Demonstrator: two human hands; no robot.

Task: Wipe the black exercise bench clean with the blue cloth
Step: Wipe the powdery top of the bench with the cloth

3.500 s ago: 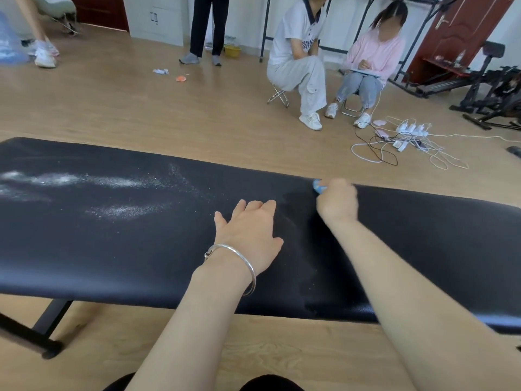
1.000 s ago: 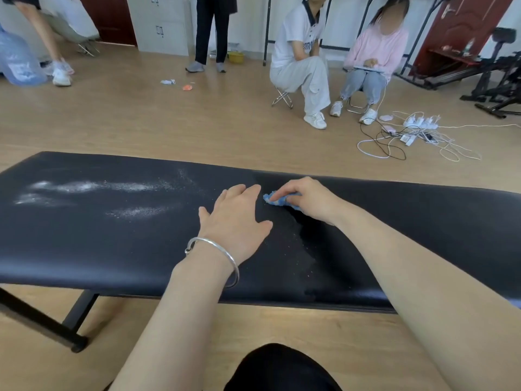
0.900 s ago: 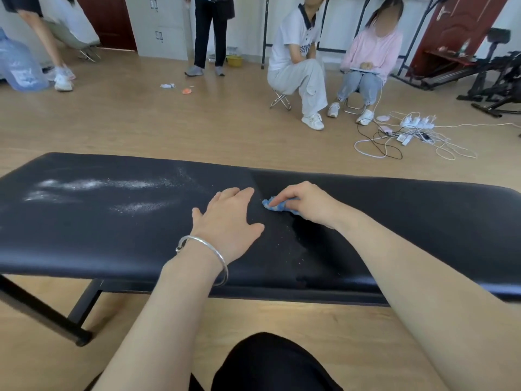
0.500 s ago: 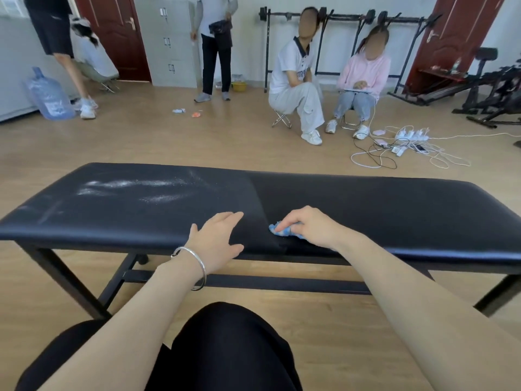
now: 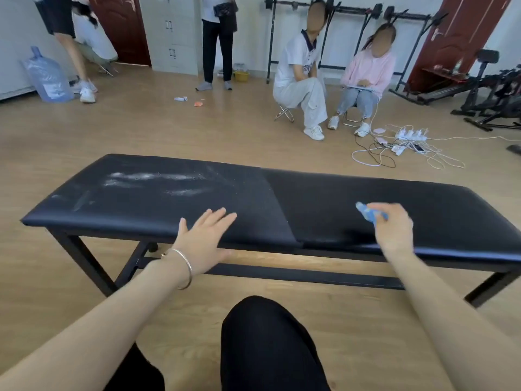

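The black exercise bench [image 5: 324, 193] stretches across the view on black metal legs. White powder streaks [image 5: 146, 179] cover its left half; the right half looks darker and cleaner. My left hand [image 5: 205, 238] lies flat with straight fingers on the near edge of the left pad, a silver bangle on its wrist. My right hand [image 5: 393, 230] holds the bunched blue cloth [image 5: 368, 213] over the right pad, near the front edge; whether the cloth touches the pad is unclear.
Two people sit on small stools [image 5: 284, 114] beyond the bench, beside a tangle of cables and power strips [image 5: 400, 142] on the wooden floor. Others stand at the back left near a water jug [image 5: 48, 76]. Gym equipment [image 5: 490, 100] fills the far right. My knees [image 5: 267, 342] are below.
My right hand has carried the cloth from the bench's middle seam out to the right pad. The view has pulled back and up, and my left hand stays flat near the front edge.
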